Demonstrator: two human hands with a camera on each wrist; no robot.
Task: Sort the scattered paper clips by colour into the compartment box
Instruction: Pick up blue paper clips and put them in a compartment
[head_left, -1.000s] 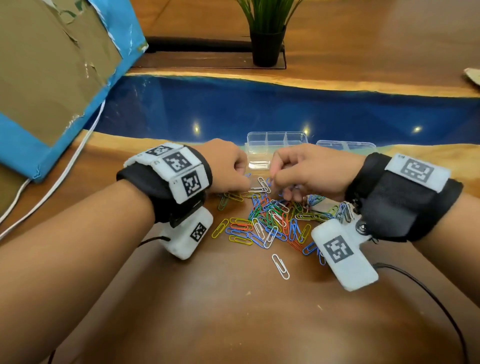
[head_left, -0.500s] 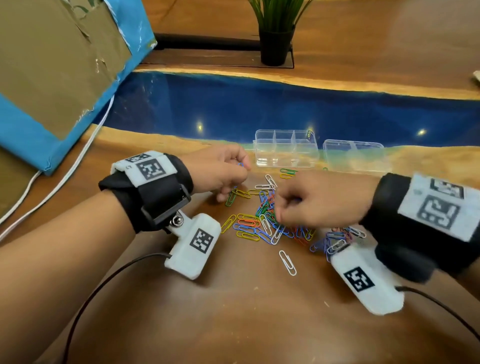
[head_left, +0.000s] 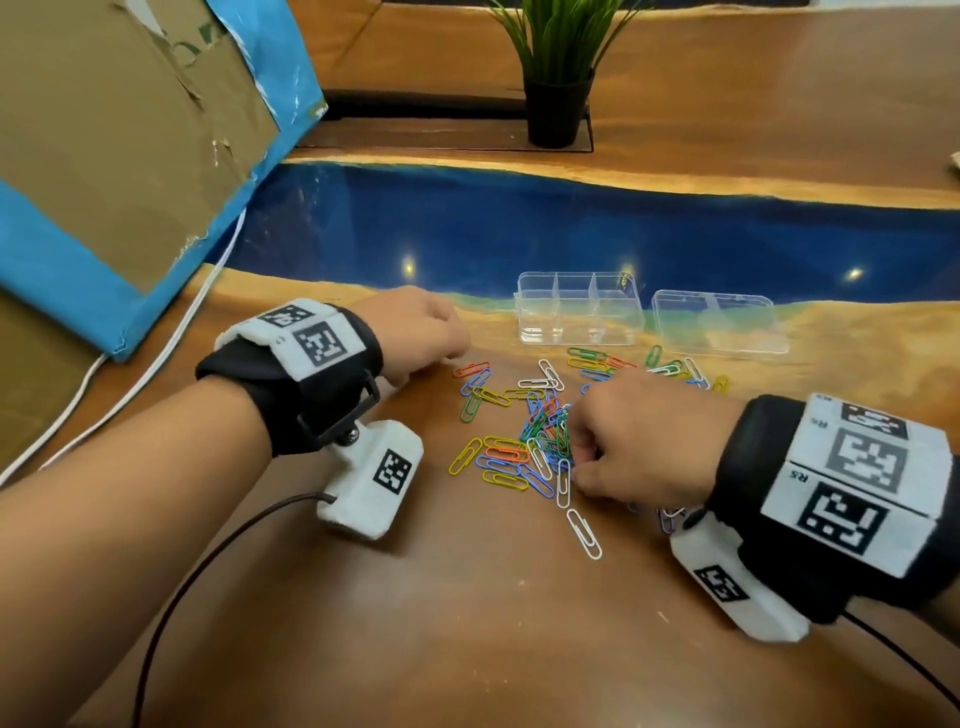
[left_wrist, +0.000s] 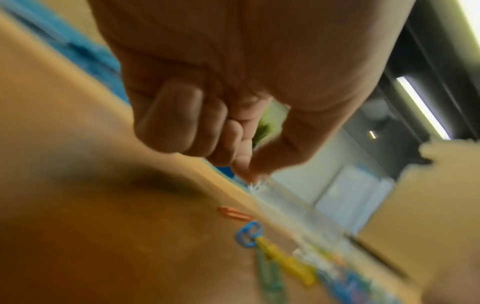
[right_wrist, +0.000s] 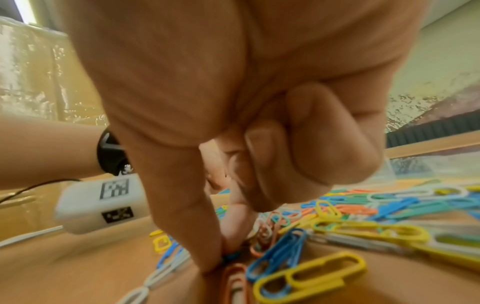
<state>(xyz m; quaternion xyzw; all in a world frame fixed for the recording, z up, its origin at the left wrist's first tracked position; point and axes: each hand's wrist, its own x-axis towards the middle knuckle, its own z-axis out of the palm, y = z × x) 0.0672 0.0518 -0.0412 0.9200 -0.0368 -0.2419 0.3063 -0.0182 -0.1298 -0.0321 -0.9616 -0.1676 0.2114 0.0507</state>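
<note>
Head view: the clips (head_left: 540, 441) lie scattered in a loose pile on the wooden table (head_left: 467, 623), well short of the clear box (head_left: 579, 309). The box stands on the far side of the pile, its visible compartments holding no clips; its lid (head_left: 719, 322) lies just beside it to the right.

The right hand (head_left: 644, 441) is down on the near right side of the pile, fingers curled. Right wrist view: thumb and forefinger tips meet at the table and pinch a blue clip (right_wrist: 231, 256) among orange, yellow and white ones; the other fingers are folded into the palm.

The left hand (head_left: 415, 332) sits at the far left edge of the pile, apart from the box, fingers curled under. Left wrist view: blurred; the fingers (left_wrist: 176, 119) are folded and thumb meets fingertip above the table. Whether anything is held between them cannot be told.

A potted plant (head_left: 556, 67) stands beyond the blue resin strip (head_left: 571, 223). A cardboard box (head_left: 104, 130) occupies the far left.
</note>
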